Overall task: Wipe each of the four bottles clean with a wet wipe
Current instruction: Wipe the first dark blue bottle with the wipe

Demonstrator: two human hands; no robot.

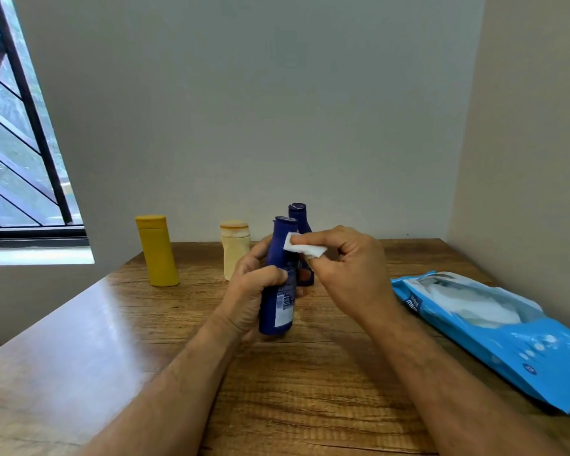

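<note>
My right-hand fingertips [301, 240] were pinched narrow on a small folded white wet wipe [305, 249], pressing it against the shoulder of a dark blue bottle [278, 284] just under its cap. The other fingers of my right hand [346, 268] were curled loosely behind. My left hand [254, 291] was wrapped firmly around the middle of that same bottle, thumb across the front above the white printed label, holding it upright and lifted slightly off the wooden table [310, 383].

Directly behind it, partly hidden by my hands, a second dark blue bottle [299, 222] stood on the table. To its left stood a short cream bottle [233, 248], and well to the left of that a tall yellow bottle [157, 251], both upright and near the wall.

On the right side of the table lay a blue wipe pack [494, 330], flat, its top flap open with white wipes showing inside. A barred window [17, 126] filled the left edge.
</note>
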